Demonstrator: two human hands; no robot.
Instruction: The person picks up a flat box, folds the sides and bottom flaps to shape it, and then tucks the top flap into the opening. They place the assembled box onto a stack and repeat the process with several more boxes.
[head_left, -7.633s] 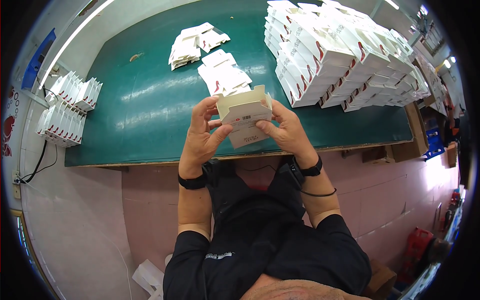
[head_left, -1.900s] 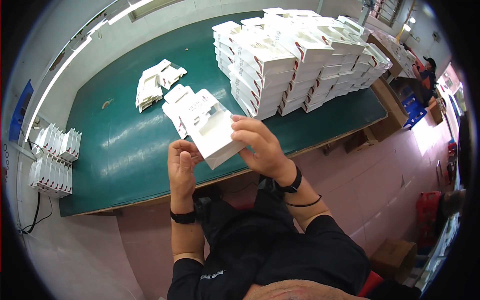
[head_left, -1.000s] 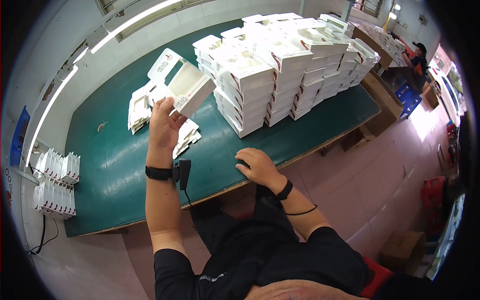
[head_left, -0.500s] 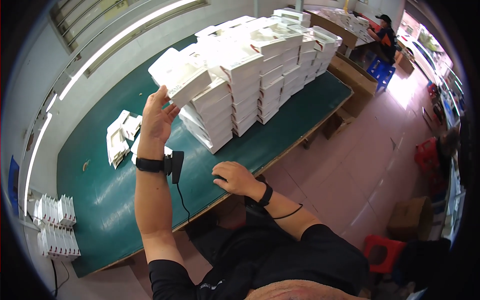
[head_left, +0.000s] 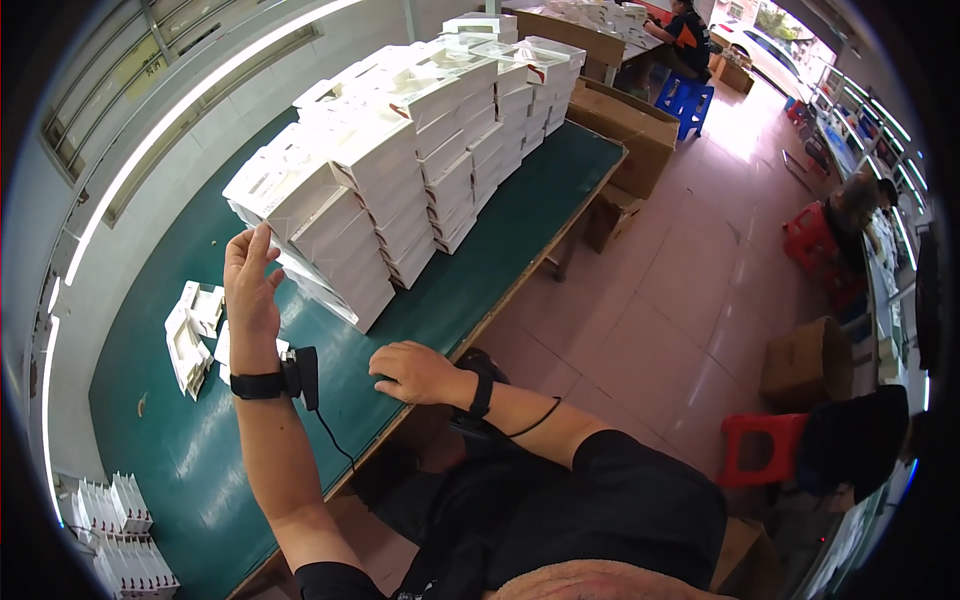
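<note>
A long block of stacked white boxes [head_left: 405, 190], some with clear windows, stands on the green table [head_left: 330, 395]. My left hand [head_left: 252, 285] is raised at the near left corner of this block. Its fingertips are by the edge of a top box [head_left: 285, 190], loosely bent and apart; I cannot tell whether they touch it. My right hand [head_left: 415, 373] rests on the table's front edge, its fingers bent and the thumb apart, with nothing visible in it. Black straps circle both wrists, and the left one carries a small black device [head_left: 305, 374] with a cable.
White folded pieces [head_left: 190, 345] lie left of my left hand. White boxes [head_left: 125, 535] stand in rows at the lower left. Cardboard boxes [head_left: 625, 135] are beyond the table's right end. Red stools [head_left: 762, 448] and a blue stool [head_left: 685, 103] stand on the floor; a person [head_left: 683, 45] sits far off.
The tilted white box under my left hand now lies level on the stack, and its fingers have come away from its top. My view has shifted right. My right hand stays at the table edge.
</note>
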